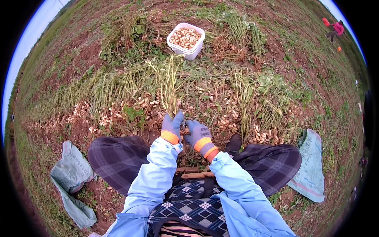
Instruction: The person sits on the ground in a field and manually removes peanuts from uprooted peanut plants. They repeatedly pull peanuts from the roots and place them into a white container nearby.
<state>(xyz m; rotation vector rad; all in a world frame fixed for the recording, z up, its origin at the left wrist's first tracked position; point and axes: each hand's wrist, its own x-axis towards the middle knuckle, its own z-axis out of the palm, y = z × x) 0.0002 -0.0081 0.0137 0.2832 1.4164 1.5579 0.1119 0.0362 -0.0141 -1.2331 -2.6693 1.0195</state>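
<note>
My left hand (172,126), in a grey work glove with an orange cuff, grips the lower stems of a bunch of peanut plants (168,86). The stems point away from me, up toward the bucket. Close beside it, my right hand (197,132), gloved the same way, is at the root end of the bunch. A peanut pod (185,130) shows between the two hands. My right fingers are partly hidden, so I cannot tell whether they pinch a pod. Beyond the stems stands a white plastic bucket (189,53) heaped with picked peanuts (185,38).
Pulled peanut plants lie left (109,86) and right (245,97), their pods (109,117) toward me. Woven sacks lie on the soil at my left (71,174) and right (311,169). My bent legs flank my hands. A person (337,28) is far off at the upper right.
</note>
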